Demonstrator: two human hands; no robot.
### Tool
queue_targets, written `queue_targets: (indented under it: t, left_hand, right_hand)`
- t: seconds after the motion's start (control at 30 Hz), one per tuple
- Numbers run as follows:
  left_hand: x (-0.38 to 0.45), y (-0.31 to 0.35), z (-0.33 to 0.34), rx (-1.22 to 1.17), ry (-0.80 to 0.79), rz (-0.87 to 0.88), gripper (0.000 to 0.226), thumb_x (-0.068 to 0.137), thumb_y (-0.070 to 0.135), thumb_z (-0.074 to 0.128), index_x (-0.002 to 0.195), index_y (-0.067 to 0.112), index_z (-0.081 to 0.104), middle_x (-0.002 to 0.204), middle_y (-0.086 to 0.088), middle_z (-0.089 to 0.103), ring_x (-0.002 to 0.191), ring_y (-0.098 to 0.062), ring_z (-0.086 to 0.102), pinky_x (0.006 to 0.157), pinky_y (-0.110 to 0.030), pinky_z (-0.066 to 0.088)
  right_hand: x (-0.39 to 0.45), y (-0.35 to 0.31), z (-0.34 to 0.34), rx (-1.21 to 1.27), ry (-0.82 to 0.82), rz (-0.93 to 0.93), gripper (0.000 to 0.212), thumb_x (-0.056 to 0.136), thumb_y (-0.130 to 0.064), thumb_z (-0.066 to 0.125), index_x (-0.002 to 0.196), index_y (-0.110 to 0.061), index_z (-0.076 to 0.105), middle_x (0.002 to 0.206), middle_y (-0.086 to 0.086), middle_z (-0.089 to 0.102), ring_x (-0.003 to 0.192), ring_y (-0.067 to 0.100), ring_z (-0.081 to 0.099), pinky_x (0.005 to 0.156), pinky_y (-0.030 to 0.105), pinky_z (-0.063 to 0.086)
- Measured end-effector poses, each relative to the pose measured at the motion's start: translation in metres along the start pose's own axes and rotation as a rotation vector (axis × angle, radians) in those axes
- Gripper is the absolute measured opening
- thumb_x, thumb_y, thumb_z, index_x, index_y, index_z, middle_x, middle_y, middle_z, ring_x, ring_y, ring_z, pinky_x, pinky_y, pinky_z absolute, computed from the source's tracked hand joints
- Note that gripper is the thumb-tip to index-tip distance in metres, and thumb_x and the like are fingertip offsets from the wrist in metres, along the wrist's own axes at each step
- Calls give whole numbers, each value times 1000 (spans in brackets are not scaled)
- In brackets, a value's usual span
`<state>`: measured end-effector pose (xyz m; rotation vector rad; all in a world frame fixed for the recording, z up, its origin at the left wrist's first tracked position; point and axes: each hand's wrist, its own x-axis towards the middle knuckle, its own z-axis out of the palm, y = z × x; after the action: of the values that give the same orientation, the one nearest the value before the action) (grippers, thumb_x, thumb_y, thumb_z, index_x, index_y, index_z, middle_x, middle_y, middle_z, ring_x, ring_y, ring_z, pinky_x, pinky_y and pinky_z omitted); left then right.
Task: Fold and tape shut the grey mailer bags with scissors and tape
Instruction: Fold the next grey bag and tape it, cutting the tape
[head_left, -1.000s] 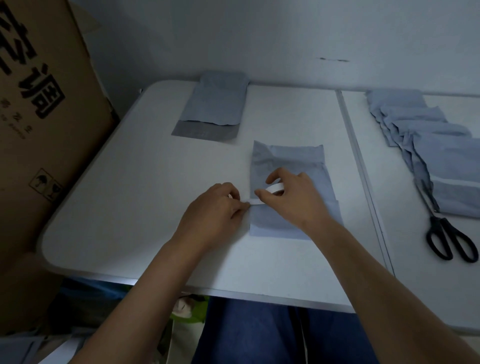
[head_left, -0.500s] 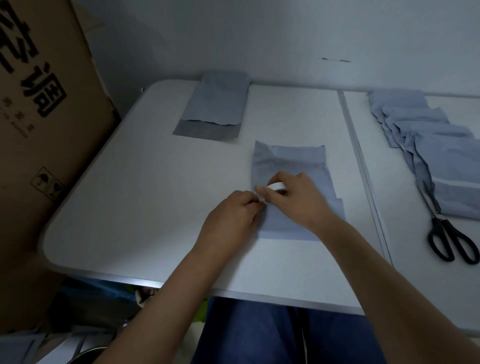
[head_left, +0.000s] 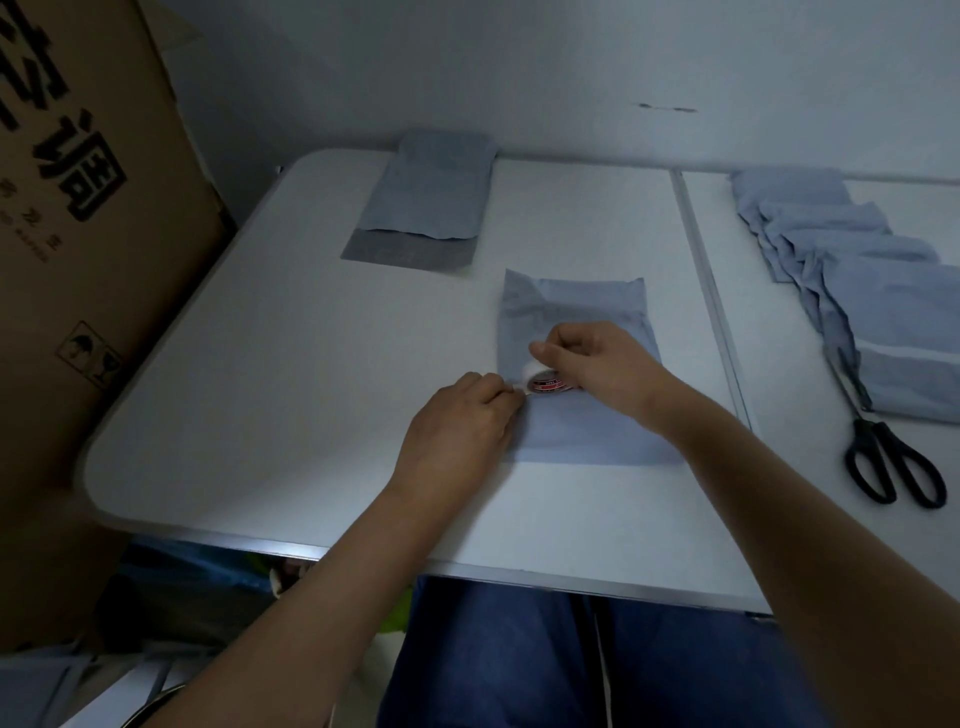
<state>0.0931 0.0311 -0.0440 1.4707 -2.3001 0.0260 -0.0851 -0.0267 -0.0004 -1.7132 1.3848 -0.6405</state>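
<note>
From over the person's shoulder, looking down: a folded grey mailer bag (head_left: 576, 312) lies flat near the middle of the white table (head_left: 291, 395), and both hands are at work on its left edge. The right hand (head_left: 597, 366) has its fingers curled round a small roll of tape (head_left: 545, 383), white on its outside with a red and dark label on the face that is tipped towards the camera; the roll sits on the bag, just under the thumb and forefinger. The left hand (head_left: 462, 431) rests at the bag's left edge with its fingers curled in tight, and thumb and forefinger seem to pinch the short free end of the tape right beside the roll, though that end is too small to make out clearly. The two hands almost touch. Farther back on the same table lies another mailer bag (head_left: 431, 195), its darker grey flap (head_left: 408, 253) open towards the person. On the adjoining table (head_left: 810, 467) to the right, a row of overlapping mailer bags (head_left: 852, 260) runs from the far side towards the near one, and black-handled scissors (head_left: 883, 457) lie just beside the nearest of them, blades pointing away and touching it. A big cardboard box (head_left: 88, 218) with black printed characters stands against the table's left side. Blue trousers (head_left: 571, 660) show below the table's near edge.
</note>
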Motion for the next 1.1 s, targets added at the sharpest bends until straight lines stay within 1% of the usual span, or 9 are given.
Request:
queue_targets:
  t: [0.07,0.13,0.2,0.37,0.47,0.6,0.77,0.9,1.1]
  left_hand:
    - [0,0,1,6,14,8,13,83,12,63,93,11,72,82,-3,62,71,-25,57,51,-33,45]
    - [0,1,2,16,33,24,13,78,7,72,90,10,72,80,-3,63,69,-24,57,49,-31,43]
    - [1,1,2,23,44,33,14,76,7,74,89,11,72,80,-2,63,69,-23,57,51,-29,42]
    - [1,1,2,19,66,38,13,76,8,75,88,11,72,80,-1,63,69,-22,57,50,-29,43]
    - [0,1,2,17,69,33,11,78,9,74,88,12,72,81,0,63,70,-22,58,51,-29,44]
    - [1,1,3,28,78,23,10,78,11,75,87,14,72,79,2,62,70,-20,57,51,-28,41]
    - [0,1,3,26,97,35,10,79,10,74,88,13,73,80,1,63,70,-20,57,51,-28,40]
    - [0,0,4,22,98,45,11,81,10,72,91,13,73,81,1,63,70,-20,57,53,-27,40]
    - [0,1,3,17,92,33,9,83,12,69,91,13,72,81,1,62,71,-20,56,52,-28,41]
  right_hand:
    - [2,-4,-4,-56,-22,-11,39,91,-31,63,59,-14,49,44,-13,40,44,2,35,47,17,27]
    - [3,-7,-8,-105,-39,-23,38,91,-31,64,62,-8,52,47,-11,42,44,3,35,46,17,28]
    - [2,-10,-12,-158,-36,-28,38,90,-31,64,61,-10,52,49,-7,42,44,2,36,47,17,29]
    - [-2,-16,-22,-284,-40,-34,37,89,-35,64,68,-5,59,55,-2,49,49,5,41,50,20,31]
    - [-3,-15,-26,-310,-46,-30,38,88,-37,65,60,-14,54,52,-5,46,43,3,39,48,17,30]
    - [-2,-15,-29,-368,-54,-36,41,88,-39,65,56,-19,49,49,-8,45,47,5,40,53,22,32]
    - [0,-18,-36,-453,-93,-41,44,97,-39,51,62,-11,48,54,-2,44,53,8,40,57,28,32]
    - [5,-22,-39,-486,-119,-60,38,92,-37,58,67,-9,57,55,-4,50,53,9,45,58,28,36]
    - [10,-32,-39,-603,-159,-81,39,90,-38,60,60,-16,51,57,-3,52,59,13,48,61,29,38]
